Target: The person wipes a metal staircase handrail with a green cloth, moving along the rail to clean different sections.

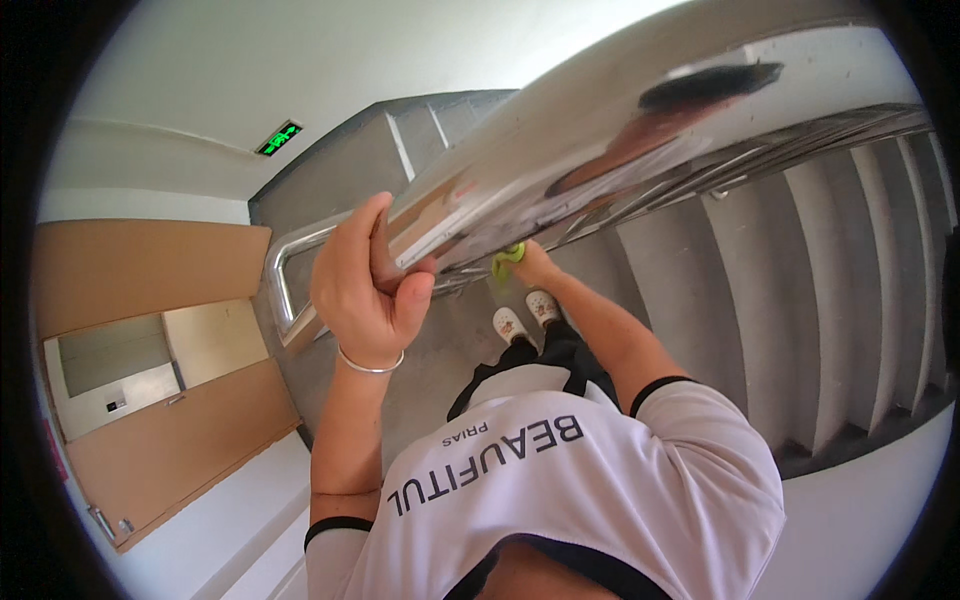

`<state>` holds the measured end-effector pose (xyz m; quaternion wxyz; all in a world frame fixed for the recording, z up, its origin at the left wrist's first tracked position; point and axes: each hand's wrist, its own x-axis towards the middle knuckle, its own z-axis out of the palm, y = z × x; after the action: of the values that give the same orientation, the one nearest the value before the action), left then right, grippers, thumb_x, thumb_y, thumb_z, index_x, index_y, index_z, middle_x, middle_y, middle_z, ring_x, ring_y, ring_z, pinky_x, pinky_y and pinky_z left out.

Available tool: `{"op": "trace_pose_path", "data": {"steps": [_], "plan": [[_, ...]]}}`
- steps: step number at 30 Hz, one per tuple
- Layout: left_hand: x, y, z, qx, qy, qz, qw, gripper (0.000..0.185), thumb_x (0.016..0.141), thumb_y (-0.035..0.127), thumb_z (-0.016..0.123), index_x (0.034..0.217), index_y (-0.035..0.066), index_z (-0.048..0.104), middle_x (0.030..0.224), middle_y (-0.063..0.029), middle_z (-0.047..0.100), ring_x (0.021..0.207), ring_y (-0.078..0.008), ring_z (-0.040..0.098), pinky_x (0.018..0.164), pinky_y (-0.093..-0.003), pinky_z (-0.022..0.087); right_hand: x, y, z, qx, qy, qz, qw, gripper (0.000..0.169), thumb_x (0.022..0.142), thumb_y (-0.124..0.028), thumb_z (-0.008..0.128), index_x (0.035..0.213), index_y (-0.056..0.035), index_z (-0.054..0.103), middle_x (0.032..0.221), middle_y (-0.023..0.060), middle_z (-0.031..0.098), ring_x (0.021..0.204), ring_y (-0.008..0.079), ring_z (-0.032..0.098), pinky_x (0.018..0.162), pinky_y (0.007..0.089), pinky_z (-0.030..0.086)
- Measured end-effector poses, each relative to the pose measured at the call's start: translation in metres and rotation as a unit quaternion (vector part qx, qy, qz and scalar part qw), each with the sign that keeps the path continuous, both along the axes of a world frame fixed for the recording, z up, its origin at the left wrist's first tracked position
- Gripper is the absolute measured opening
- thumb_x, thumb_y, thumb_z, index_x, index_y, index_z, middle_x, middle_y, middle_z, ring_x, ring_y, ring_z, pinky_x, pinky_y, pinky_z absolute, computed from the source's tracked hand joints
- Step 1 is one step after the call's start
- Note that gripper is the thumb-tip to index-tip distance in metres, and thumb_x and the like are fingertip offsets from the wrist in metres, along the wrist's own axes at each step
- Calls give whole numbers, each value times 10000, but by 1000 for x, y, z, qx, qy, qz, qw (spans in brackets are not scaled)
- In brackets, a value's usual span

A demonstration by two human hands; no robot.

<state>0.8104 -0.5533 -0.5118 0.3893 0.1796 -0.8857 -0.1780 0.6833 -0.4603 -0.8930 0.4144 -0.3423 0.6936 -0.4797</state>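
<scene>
My left hand [367,281], with a silver bangle at its wrist, grips the near end of a thick, shiny metal handrail [585,127] that runs up to the right across the view. Lower down, my right hand [534,264] holds a green cloth [508,259] beside the railing's thinner metal bars. The cloth hangs partly below the fingers. Part of my right hand's fingers is hidden by the cloth and the rail.
Grey stairs [694,300] lie on the right, with more steps [420,139] beyond the handrail. White clogs [510,324] are on my feet on the grey landing. Brown double doors [187,442] stand at the left, near a lit green exit sign [280,139].
</scene>
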Motion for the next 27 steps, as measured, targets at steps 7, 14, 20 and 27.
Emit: {"op": "trace_pose_path", "data": {"steps": [7, 14, 20, 27], "plan": [[6, -3, -7, 1, -7, 9, 1000, 556, 835, 504, 555, 1063, -3, 580, 893, -146, 623, 740, -320, 594, 659, -350, 467, 12, 37, 48, 57, 11, -192, 980, 293, 819, -102, 603, 1101, -34, 559, 1001, 119, 623, 925, 238, 592, 775, 351, 456], [8, 2, -4, -20, -16, 12, 1000, 444, 837, 340, 569, 1117, -4, 551, 1007, -183, 607, 891, -371, 582, 768, -402, 451, -41, 129, 253, -158, -177, -372, 897, 295, 860, -111, 551, 1142, -24, 544, 1061, 78, 619, 950, 195, 577, 816, 320, 445], [8, 8, 2, -48, -16, 17, 999, 419, 834, 287, 560, 1119, -20, 539, 1021, -207, 596, 903, -381, 574, 774, -407, 447, -44, 123, 359, -193, 476, -67, 855, 643, 642, -98, 674, 1258, -139, 493, 1371, 77, 410, 1339, 296, 278, 1085, 466, 232], [11, 5, 4, -25, -32, 1, 999, 441, 857, 301, 534, 1153, -25, 513, 1001, -184, 579, 845, -360, 553, 753, -407, 427, -132, 98, 340, -117, 613, -30, 780, 355, 688, -214, 630, 1040, -187, 599, 1071, 43, 534, 1095, 242, 495, 921, 400, 415]]}}
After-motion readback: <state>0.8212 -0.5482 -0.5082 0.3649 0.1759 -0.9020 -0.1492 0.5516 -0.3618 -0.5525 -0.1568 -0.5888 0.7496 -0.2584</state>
